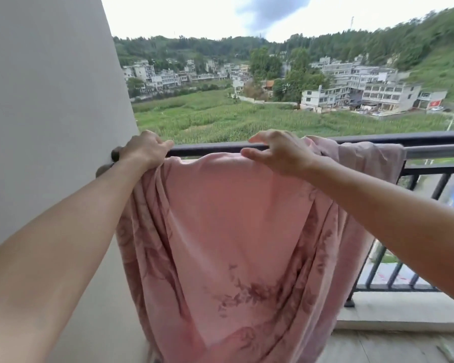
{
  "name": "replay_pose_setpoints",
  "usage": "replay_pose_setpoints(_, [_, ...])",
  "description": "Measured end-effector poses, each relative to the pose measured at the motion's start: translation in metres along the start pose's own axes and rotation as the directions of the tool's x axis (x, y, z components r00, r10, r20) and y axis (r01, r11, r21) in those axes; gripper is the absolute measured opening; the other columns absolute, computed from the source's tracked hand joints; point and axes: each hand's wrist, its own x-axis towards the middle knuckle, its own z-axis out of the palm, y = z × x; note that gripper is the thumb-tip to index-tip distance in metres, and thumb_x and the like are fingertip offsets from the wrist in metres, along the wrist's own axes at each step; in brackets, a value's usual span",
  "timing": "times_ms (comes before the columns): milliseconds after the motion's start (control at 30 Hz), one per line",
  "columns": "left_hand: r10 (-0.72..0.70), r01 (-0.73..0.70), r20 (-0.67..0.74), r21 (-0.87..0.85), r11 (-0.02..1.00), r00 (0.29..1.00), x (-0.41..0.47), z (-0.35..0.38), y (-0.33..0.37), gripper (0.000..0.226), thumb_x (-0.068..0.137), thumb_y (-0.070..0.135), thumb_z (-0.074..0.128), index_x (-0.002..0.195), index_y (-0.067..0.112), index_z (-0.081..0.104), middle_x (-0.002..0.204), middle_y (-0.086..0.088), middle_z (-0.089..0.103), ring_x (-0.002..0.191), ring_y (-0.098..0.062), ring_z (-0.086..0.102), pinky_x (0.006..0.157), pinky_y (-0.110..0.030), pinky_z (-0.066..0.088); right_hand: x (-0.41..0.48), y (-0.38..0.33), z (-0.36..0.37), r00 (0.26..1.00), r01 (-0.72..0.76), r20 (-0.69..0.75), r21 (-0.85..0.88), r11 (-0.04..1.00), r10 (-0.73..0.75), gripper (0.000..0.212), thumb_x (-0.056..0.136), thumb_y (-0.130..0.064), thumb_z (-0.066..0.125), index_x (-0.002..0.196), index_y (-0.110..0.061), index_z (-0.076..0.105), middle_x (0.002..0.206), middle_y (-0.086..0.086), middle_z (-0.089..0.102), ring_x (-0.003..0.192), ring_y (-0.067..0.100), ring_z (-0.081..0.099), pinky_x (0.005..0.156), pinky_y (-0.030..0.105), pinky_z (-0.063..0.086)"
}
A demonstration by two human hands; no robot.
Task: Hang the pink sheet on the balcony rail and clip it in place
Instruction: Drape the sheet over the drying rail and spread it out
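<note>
Left hand (144, 149) is closed over a bunched corner of the pink sheet (233, 231) on the balcony rail (212, 148), beside the wall (50, 100). Right hand (278, 153), fingers spread and gripping nothing, rests on the one sheet's draped edge. No writing is readable.

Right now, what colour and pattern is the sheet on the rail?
Pink sheet with darker floral print, seen in the head view.

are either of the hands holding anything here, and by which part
The left hand grips the pink sheet at its top left edge by the rail. The right hand is open, holding nothing.
</note>
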Motion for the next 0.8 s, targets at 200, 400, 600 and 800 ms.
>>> replay_pose_setpoints(200, [0.052,-0.049,-0.195,0.018,0.999,0.979,-0.046,0.013,-0.030,0.072,0.076,0.081,0.043,0.114,0.024,0.065,0.117,-0.010,0.060,0.118,-0.033,0.050,0.103,-0.049,0.031,0.003,0.002,0.007,0.994,0.047,-0.105,0.201,0.978,-0.026,0.019,0.091,-0.038,0.065,0.087,-0.023,0.076,0.065,-0.010,0.063,0.055,0.009,0.055,0.052,0.022,0.039])
replay_pose_setpoints(400, [0.169,-0.136,-0.390,0.112,0.984,0.905,-0.091,0.028,-0.051,0.047,0.080,0.035,0.067,0.121,0.012,0.061,0.114,-0.014,0.059,0.108,-0.038,0.052,0.093,-0.047,0.041,0.050,0.050,-0.048,0.837,-0.197,-0.449,0.286,0.938,0.313,0.039,0.092,-0.024,0.060,0.058,-0.007,0.053,0.060,0.006,0.042,0.056,0.016,0.037,0.053,0.026,0.030])
replay_pose_setpoints(600, [-0.111,-0.106,-0.400,-0.482,0.870,0.910,-0.070,-0.023,-0.027,0.020,0.080,0.019,0.051,0.083,0.012,0.070,0.077,-0.008,0.069,0.078,-0.029,0.064,0.068,-0.036,0.048,0.042,0.066,-0.042,0.896,-0.425,-0.090,0.121,0.897,0.436,0.026,0.084,-0.043,0.072,0.082,-0.017,0.073,0.090,0.007,0.072,0.084,0.024,0.064,0.076,0.029,0.052])
replay_pose_setpoints(800, [-0.138,0.170,-0.295,0.083,0.982,0.946,-0.073,-0.031,-0.045,0.031,0.088,0.022,0.045,0.113,0.006,0.057,0.122,-0.025,0.054,0.115,-0.043,0.049,0.093,-0.048,0.040,0.007,0.056,-0.038,0.955,-0.281,-0.030,0.214,0.935,0.294,0.049,0.089,-0.060,0.056,0.092,-0.014,0.072,0.086,0.007,0.071,0.080,0.028,0.067,0.079,0.039,0.057])
